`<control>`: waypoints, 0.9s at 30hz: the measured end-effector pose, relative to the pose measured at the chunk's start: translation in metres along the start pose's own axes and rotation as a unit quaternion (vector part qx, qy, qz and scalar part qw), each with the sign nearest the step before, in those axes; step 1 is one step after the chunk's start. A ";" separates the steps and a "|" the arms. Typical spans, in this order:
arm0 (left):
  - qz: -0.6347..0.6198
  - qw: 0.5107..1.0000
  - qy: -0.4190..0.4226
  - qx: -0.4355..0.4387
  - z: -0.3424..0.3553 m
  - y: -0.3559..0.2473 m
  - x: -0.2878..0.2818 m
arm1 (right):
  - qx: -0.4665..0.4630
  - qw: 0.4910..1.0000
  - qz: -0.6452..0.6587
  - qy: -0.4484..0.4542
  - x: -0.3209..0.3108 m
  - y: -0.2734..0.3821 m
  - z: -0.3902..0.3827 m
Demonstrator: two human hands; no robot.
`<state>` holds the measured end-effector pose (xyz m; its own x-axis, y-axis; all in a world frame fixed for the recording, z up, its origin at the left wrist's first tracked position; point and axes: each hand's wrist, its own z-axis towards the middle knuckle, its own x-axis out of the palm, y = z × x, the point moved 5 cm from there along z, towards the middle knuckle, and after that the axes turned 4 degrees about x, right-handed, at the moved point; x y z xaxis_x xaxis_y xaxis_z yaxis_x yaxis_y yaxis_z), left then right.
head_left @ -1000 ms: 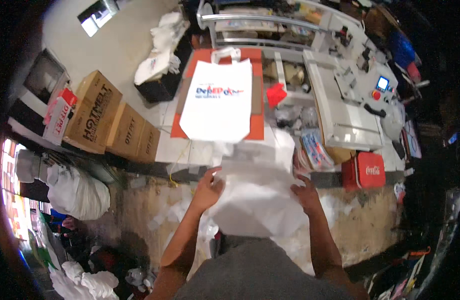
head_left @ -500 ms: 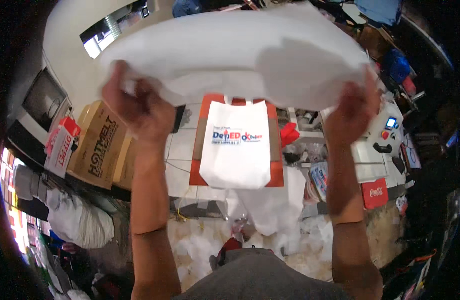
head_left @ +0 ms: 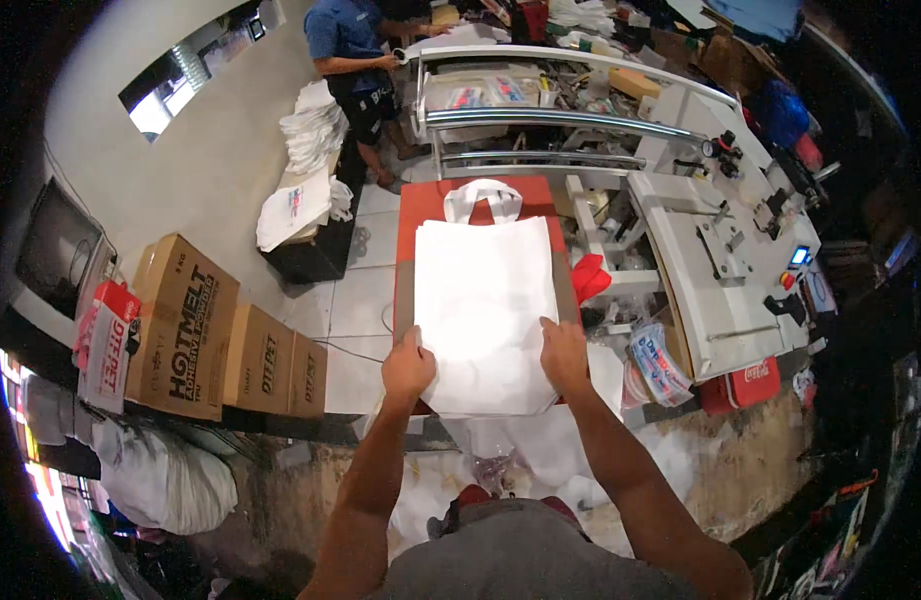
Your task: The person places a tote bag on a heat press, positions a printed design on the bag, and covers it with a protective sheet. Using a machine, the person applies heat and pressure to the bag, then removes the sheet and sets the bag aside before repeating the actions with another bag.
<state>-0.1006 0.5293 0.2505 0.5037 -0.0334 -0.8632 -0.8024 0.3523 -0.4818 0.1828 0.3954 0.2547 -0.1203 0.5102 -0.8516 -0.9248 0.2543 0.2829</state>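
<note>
A: What lies at centre?

B: A white bag (head_left: 485, 310), blank face up, flat on an orange platen (head_left: 420, 215). Its two loop handles (head_left: 483, 199) point away from the person, toward the metal rails (head_left: 540, 118) of the machine.

A: Where are the hands?

B: Both rest on the near part of the bag. The left hand (head_left: 408, 367) sits at the lower left corner; the right hand (head_left: 563, 352) sits on the lower right edge. Both forearms enter from the lower edge of the view.

A: How are the fingers set?

B: The left hand's fingers are curled together over the bag's edge, thumb on top, apparently pinching the fabric. The right hand's fingers lie close together and pressed flat on the bag; whether they grip the edge cannot be told from this angle.

A: What surrounds the platen?

B: To the right, a white machine table (head_left: 695, 290) with a small lit screen (head_left: 799, 256), a red cloth (head_left: 588, 278) just beside the platen, and a red box (head_left: 752, 382) lower down. To the left, brown cartons (head_left: 225, 340) stand on the tiled floor. Below the platen, white bags (head_left: 540, 450) lie heaped.

A: Anyone else?

B: A person in a blue shirt (head_left: 348, 35) stands at the far end, near a stack of white bags (head_left: 315, 135).
</note>
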 end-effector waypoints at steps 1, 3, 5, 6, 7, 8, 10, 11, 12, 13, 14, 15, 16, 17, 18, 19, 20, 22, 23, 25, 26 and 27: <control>0.010 1.000 0.000 -0.001 0.000 -0.002 -0.002 | -0.006 1.000 0.003 -0.014 0.000 0.000 0.001; 0.031 1.000 0.003 -0.005 -0.002 -0.002 -0.002 | -0.017 0.999 0.009 -0.040 0.000 0.000 0.004; 0.038 0.999 -0.023 0.019 -0.001 0.003 0.001 | -0.024 0.998 -0.002 -0.049 -0.002 0.003 0.004; 0.042 0.998 -0.038 0.031 -0.001 0.006 0.001 | -0.029 0.998 -0.006 -0.055 -0.003 0.006 0.004; 0.046 0.998 -0.040 0.033 -0.002 0.010 0.003 | -0.020 0.999 -0.003 -0.039 -0.001 0.006 0.005; 0.048 0.997 -0.041 0.038 -0.001 0.009 0.003 | -0.009 1.000 -0.001 -0.024 0.001 0.004 0.004; 0.045 0.998 -0.028 0.030 0.000 0.010 0.005 | 0.015 0.999 0.022 -0.022 0.004 0.000 0.003; 0.039 0.999 -0.014 0.018 0.001 0.009 0.004 | 0.030 0.998 0.044 -0.034 0.004 -0.003 0.002; 0.033 0.999 0.000 0.006 0.001 0.008 0.004 | 0.045 0.996 0.065 -0.047 0.005 -0.007 0.000; 0.011 1.000 -0.026 0.012 0.003 0.003 0.001 | 0.055 0.995 0.077 -0.043 0.007 -0.010 0.000; -0.010 0.998 -0.051 0.017 0.003 -0.002 -0.004 | 0.064 0.993 0.091 -0.037 0.008 -0.012 0.000; -0.030 0.996 -0.077 0.021 0.003 -0.005 -0.007 | 0.073 0.991 0.105 -0.031 0.010 -0.013 -0.001; -0.039 0.996 -0.078 0.024 0.004 -0.002 -0.004 | 0.079 0.990 0.109 -0.033 0.010 -0.015 -0.001; -0.047 0.995 -0.083 0.027 0.008 -0.001 -0.006 | 0.082 0.989 0.115 -0.035 0.006 -0.012 0.004; -0.055 0.994 -0.087 0.030 0.011 0.000 -0.008 | 0.086 0.988 0.120 -0.038 0.001 -0.009 0.009; -0.079 0.992 -0.094 0.040 0.012 0.001 -0.010 | 0.076 0.987 0.134 -0.057 -0.004 -0.004 0.013; -0.107 0.988 -0.097 0.053 0.012 -0.018 -0.025 | 0.070 0.985 0.142 -0.075 -0.012 -0.001 0.015; -0.129 0.982 -0.120 0.069 0.010 -0.028 -0.038 | 0.064 0.983 0.157 -0.078 -0.016 0.002 0.021; -0.127 0.979 -0.138 0.075 0.007 -0.028 -0.040 | 0.067 0.983 0.158 -0.063 -0.016 0.000 0.024; -0.099 0.986 -0.114 0.065 0.004 -0.020 -0.034 | 0.083 0.988 0.127 0.004 -0.004 -0.005 0.024; -0.075 0.993 -0.069 0.051 0.005 -0.011 -0.019 | 0.097 0.990 0.091 0.053 0.010 -0.014 0.022; -0.048 0.998 -0.025 0.032 0.001 -0.003 -0.008 | 0.110 0.986 0.058 0.107 0.020 -0.016 0.019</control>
<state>-0.1020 0.5293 0.2593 0.5932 -0.0235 -0.8047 -0.7286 0.4097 -0.5490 0.2018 0.4169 0.2419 -0.3160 0.3672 -0.8748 -0.8025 0.3883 0.4529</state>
